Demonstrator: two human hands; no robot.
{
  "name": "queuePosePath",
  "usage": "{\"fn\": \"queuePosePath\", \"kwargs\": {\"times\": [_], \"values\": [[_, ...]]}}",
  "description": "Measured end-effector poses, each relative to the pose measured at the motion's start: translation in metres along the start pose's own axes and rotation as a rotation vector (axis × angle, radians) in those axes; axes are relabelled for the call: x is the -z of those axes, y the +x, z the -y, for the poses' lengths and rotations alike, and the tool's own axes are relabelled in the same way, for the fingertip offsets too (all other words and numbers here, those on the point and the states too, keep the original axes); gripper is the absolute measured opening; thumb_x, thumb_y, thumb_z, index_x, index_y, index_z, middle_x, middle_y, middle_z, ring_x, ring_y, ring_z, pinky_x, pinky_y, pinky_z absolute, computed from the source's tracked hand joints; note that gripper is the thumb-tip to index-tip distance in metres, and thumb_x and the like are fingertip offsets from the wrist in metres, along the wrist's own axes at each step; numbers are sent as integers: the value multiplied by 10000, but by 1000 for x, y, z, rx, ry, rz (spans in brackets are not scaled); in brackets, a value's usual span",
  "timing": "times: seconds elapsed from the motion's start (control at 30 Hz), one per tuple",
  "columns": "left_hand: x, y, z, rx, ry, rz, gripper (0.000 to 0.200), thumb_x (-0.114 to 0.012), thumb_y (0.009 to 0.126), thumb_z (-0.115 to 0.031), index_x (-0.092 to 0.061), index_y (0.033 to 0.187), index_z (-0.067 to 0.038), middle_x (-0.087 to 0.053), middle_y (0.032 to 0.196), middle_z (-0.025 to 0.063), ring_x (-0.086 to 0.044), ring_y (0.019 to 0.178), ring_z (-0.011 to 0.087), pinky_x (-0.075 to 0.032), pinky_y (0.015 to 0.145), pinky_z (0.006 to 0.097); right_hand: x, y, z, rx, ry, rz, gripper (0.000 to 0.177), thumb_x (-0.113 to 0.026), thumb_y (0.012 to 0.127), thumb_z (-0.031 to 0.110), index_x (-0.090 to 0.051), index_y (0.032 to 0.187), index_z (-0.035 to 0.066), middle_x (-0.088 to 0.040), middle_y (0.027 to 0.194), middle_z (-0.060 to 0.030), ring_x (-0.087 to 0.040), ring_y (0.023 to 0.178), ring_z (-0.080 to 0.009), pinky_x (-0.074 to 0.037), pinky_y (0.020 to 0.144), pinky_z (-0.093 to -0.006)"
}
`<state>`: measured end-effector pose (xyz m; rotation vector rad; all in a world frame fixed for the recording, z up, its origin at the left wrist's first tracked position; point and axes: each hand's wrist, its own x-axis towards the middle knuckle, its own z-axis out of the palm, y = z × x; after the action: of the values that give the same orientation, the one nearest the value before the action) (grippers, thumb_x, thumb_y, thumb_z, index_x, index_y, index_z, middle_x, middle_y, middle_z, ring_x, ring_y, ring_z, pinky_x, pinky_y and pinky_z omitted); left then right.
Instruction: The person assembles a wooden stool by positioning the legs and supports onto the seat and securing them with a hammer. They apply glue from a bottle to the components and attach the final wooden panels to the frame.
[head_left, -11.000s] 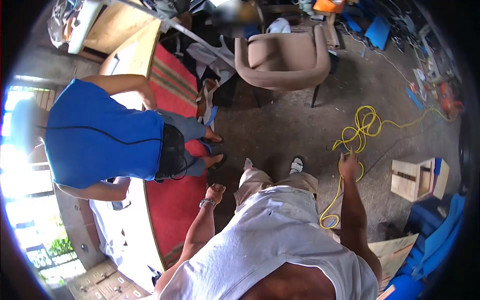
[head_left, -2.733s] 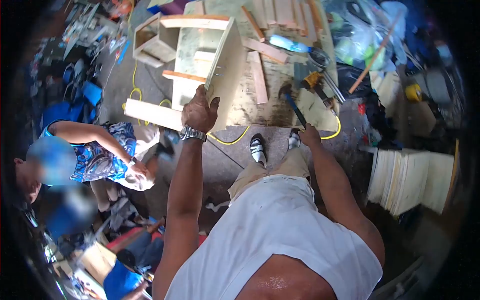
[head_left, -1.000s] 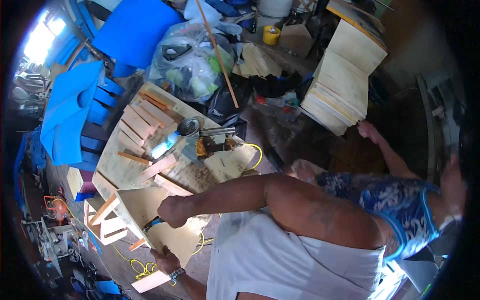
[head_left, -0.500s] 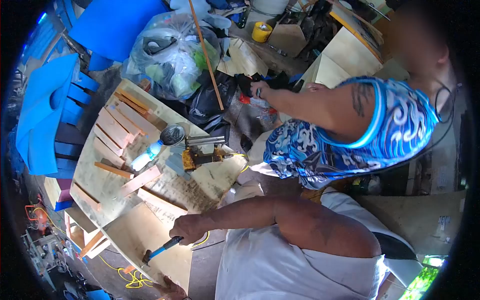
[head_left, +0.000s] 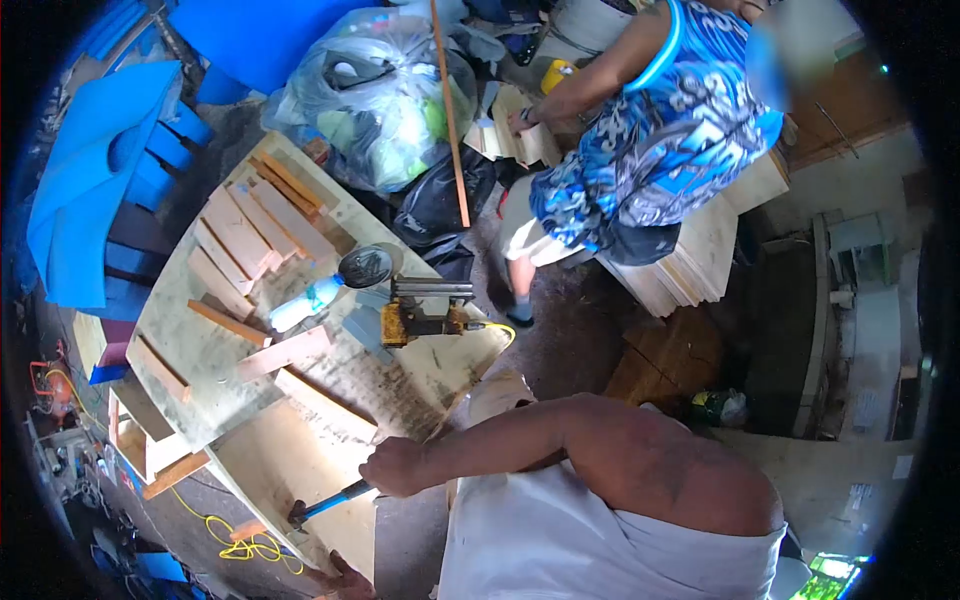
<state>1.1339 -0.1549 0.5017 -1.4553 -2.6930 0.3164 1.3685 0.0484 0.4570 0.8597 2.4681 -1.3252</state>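
My right hand [head_left: 393, 467] is wrapped around the handle of a hammer [head_left: 340, 500] with a blue shaft and a dark head. The hammer head is at the left edge of a pale wooden panel [head_left: 262, 450], beside a small wood strip [head_left: 247, 530]. At the bottom of the view, my left hand [head_left: 347, 580] is at the panel's lower edge and seems to grip it; it is partly cut off. On the adjoining worktable [head_left: 190, 345] lie a yellow nail gun [head_left: 405, 322], a water bottle [head_left: 307, 303] and a dark round bowl [head_left: 366, 266].
Several wood strips [head_left: 240, 235] lie across the worktable. A co-worker in a blue patterned top [head_left: 660, 130] bends over wood pieces [head_left: 512, 135]. A bulging clear plastic bag [head_left: 375, 100], a blue chair [head_left: 95, 190] and stacked boards [head_left: 680, 265] stand around. Yellow cord [head_left: 245, 545] coils on the floor.
The co-worker has moved away toward the back and now reaches to the wood pieces. My view has shifted slightly. The hammer stays at nearly the same spot on the panel.
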Motion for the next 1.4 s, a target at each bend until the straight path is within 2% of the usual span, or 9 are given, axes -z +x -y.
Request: {"fn": "queuePosePath", "kwargs": {"times": [0.03, 0.17, 0.27, 0.33, 0.47, 0.83, 0.9, 1.17, 1.4], "values": [[-7, -3, 4, 4, 40, -34, 857, -481, 891, -664, -356, 1437, -17, -685, 798, 219, -666, 596, 380, -540, 495, 459, -2, 1, -3, -22, 9, -20, 188, -582, 838, 210, -629, 914, 44, -698, 840, -156, -698, 801, -324, -548, 719, -460], [-56, -13, 37, 45, 153, -89, 933, -465, 860, -725, -160, 1528, -149, -643, 577, 139, -628, 464, 353, -503, 412, 462, -27, 10, -13, -117, 23, -71, 237, -574, 842, 264, -675, 870, 51, -706, 843, -150, -699, 837, -310, -553, 752, -449], [-8, 8, 6, 349, -321, 210, 512, -665, 896, -322, -522, 1243, 25, -678, 960, 240, -661, 857, 407, -515, 708, 489, -37, 32, -43, -192, -77, 168, 287, -590, 880, 328, -655, 984, 69, -693, 888, -169, -687, 854, -350, -536, 747, -483], [-36, -4, 14, 264, -238, -16, 503, -720, 849, -348, -563, 1154, 20, -674, 911, 238, -651, 813, 411, -500, 665, 492, -97, 54, -101, -52, -160, 181, 374, -580, 891, 415, -646, 1028, 73, -687, 981, -164, -670, 937, -344, -517, 815, -477], [-7, 10, 2, 223, -344, 41, 384, -731, 829, -348, -548, 945, -30, -629, 694, 210, -605, 632, 449, -448, 547, 547, -70, 29, -109, -330, -53, 156, 462, -547, 893, 519, -627, 1047, 90, -678, 1022, -165, -655, 970, -357, -502, 838, -478], [-7, -4, 18, 250, -394, 91, 355, -750, 795, -246, -610, 1060, -55, -690, 803, 192, -675, 698, 379, -525, 592, 471, -70, -55, -78, -377, -79, -154, 501, -593, 847, 529, -641, 1080, 87, -673, 990, -199, -651, 956, -386, -507, 823, -492], [-17, -13, 26, 66, -310, -127, 370, -749, 788, -248, -611, 1048, -24, -688, 803, 190, -675, 704, 381, -539, 604, 457, -77, -50, -58, -358, -64, -193, 476, -614, 843, 507, -643, 1059, 84, -674, 992, -194, -656, 953, -375, -510, 814, -489], [4, -10, 27, 54, -346, -32, 326, -721, 797, -261, -496, 946, -79, -677, 732, 173, -668, 667, 394, -537, 615, 498, -122, 60, 30, -537, -37, -441, 420, -602, 873, 464, -643, 1049, 85, -681, 954, -177, -666, 897, -368, -514, 760, -501], [-2, -21, 31, -26, -483, -92, 300, -642, 823, -209, -488, 1039, -67, -684, 826, 217, -668, 713, 420, -530, 643, 516, -117, -15, 38, -568, 89, -568, 420, -594, 863, 428, -620, 1077, 68, -675, 945, -231, -652, 930, -414, -511, 797, -500]]}}
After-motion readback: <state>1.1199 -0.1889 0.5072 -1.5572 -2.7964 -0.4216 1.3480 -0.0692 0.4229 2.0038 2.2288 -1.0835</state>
